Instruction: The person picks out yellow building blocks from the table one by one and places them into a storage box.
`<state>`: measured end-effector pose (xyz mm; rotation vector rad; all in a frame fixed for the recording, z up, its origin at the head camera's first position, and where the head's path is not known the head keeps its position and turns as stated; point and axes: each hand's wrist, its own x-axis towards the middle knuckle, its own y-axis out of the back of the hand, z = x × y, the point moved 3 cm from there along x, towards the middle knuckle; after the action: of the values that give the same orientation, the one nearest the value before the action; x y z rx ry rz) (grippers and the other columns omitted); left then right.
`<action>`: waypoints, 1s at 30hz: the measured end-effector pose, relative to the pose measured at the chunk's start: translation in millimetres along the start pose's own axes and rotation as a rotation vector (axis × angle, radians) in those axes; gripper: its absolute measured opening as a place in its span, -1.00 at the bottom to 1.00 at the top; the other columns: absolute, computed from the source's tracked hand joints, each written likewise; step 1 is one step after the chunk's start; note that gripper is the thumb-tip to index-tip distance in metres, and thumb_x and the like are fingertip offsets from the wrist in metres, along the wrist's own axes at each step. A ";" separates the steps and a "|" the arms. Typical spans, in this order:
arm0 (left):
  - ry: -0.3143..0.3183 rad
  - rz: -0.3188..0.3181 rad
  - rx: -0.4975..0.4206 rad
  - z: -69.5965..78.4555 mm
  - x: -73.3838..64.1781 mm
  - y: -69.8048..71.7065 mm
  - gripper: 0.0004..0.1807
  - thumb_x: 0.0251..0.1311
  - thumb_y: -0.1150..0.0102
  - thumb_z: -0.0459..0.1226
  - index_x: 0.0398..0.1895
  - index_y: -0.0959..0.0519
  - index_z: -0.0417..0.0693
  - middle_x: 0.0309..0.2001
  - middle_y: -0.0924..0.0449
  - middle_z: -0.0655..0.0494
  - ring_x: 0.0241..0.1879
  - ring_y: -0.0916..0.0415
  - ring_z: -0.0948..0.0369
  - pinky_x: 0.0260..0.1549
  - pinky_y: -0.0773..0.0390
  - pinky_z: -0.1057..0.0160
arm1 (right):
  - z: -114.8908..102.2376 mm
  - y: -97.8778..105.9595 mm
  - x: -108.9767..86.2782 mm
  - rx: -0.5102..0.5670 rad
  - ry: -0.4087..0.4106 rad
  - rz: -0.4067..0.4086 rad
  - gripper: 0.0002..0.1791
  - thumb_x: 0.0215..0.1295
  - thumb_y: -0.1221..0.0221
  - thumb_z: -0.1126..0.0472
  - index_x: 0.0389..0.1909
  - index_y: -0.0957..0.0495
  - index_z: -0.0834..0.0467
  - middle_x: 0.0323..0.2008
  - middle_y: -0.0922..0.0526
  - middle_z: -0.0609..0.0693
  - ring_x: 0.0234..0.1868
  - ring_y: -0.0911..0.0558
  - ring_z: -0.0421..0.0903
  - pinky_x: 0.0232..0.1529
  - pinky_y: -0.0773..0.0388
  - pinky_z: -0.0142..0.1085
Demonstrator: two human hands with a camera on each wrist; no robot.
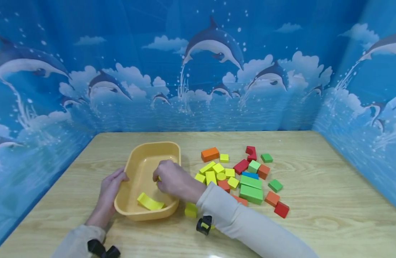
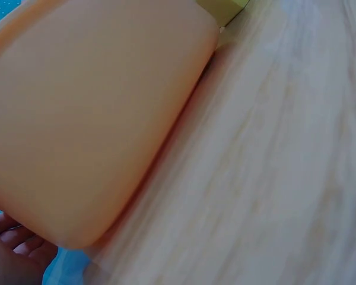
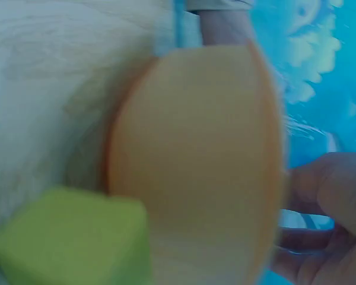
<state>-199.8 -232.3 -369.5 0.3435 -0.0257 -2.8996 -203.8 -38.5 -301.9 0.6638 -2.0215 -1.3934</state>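
A yellow plastic basin stands on the table's left half. My left hand holds its left side, fingertips at the rim; in the left wrist view the fingers bend beside the basin's outer wall. Over the basin's inside, my right hand pinches a small yellow block, mostly hidden by the fingers. A curved yellow block lies on the basin floor. Just outside the right wall sits another yellow block, seen large in the right wrist view.
Right of the basin lie several yellow blocks, green blocks, an orange block, a red notched block and a blue block. A dolphin-print curtain borders the wooden table.
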 end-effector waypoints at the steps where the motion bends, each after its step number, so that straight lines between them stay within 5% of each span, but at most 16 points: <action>1: 0.003 -0.002 0.001 -0.8 -0.1 -0.2 -0.29 0.14 0.11 -0.37 0.46 -0.16 -0.09 0.41 -0.18 -0.19 -0.21 -0.49 0.46 -0.17 -0.53 0.50 | -2.4 -5.8 1.8 0.004 -0.009 -0.030 -0.76 0.11 -0.21 0.40 -0.24 -0.75 0.14 -0.25 -0.71 -0.05 -0.17 -0.62 -0.20 -0.23 -0.53 -0.55; 6: 0.005 -0.003 0.006 -2.4 -0.3 -0.5 -0.30 0.14 0.12 -0.38 0.45 -0.17 -0.09 0.40 -0.19 -0.21 -0.22 -0.49 0.45 -0.19 -0.53 0.50 | -9.0 -27.4 4.2 0.020 -0.059 -0.107 -0.79 0.02 -0.23 0.43 -0.37 -0.74 0.13 -0.38 -0.68 -0.08 -0.34 -0.57 -0.26 -0.40 -0.49 -0.56; 17: 0.002 -0.010 -0.008 0.5 -0.1 -0.3 -0.30 0.16 0.12 -0.38 0.46 -0.16 -0.08 0.42 -0.17 -0.18 -0.17 -0.49 0.43 -0.15 -0.53 0.49 | -17.2 -36.8 3.0 -0.087 -0.039 -0.071 -0.90 0.03 -0.28 0.31 -0.50 -0.73 0.05 -0.48 -0.61 -0.12 -0.44 -0.51 -0.25 -0.49 -0.44 -0.51; 24: 0.014 -0.027 -0.001 1.8 1.5 -1.9 -0.29 0.16 0.13 -0.36 0.47 -0.12 -0.03 0.45 -0.13 -0.07 0.17 -0.36 0.18 -0.11 -0.50 0.52 | -7.0 14.5 -13.9 -0.024 -0.017 -0.044 -0.81 0.19 -0.28 0.22 -0.16 -0.71 0.05 -0.23 -0.67 -0.09 -0.21 -0.57 -0.23 -0.25 -0.52 -0.50; 30: 0.008 -0.016 -0.009 2.4 0.1 0.7 -0.29 0.15 0.11 -0.37 0.46 -0.15 -0.06 0.44 -0.15 -0.10 -0.14 -0.48 0.42 -0.16 -0.52 0.51 | 23.2 56.6 -44.7 0.034 0.021 -0.017 -0.72 0.18 -0.28 0.34 -0.07 -0.65 0.13 -0.12 -0.69 -0.03 -0.08 -0.62 -0.12 -0.09 -0.59 -0.35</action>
<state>-200.3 -233.0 -367.2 0.3558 -0.0089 -2.9132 -192.8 25.8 -263.3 0.7099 -2.0317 -1.3585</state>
